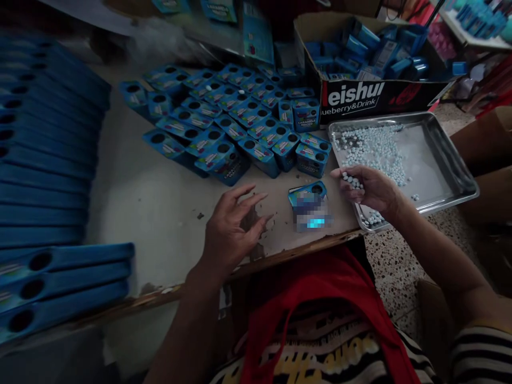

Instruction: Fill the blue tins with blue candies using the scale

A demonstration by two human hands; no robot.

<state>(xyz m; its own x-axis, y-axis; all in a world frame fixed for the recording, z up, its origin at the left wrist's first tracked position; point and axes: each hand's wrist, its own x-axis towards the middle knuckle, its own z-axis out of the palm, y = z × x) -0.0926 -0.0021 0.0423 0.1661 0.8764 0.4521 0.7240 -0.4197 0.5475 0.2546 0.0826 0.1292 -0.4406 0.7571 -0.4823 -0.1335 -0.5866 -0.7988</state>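
My left hand (236, 226) hovers over the table, fingers spread and holding nothing. Cupped above the near-left corner of a metal tray (436, 189), my right hand (374, 188) holds a small heap of pale blue candies (352, 181). More candies (378, 152) lie loose across the tray's left part. Between my hands, near the table edge, stands a small blue box (307, 193) with a dark round hole in its top; its front is blurred out. Farther back are many similar blue boxes (256, 149) packed close together, most with their holed tops showing.
Flattened blue cartons are stacked (44, 202) along the left side of the table (132, 213). A black-printed cardboard box (384, 98) full of blue packets stands behind the tray. Other people's limbs show at the right edge. The tray's right side overhangs the speckled floor (394, 272).
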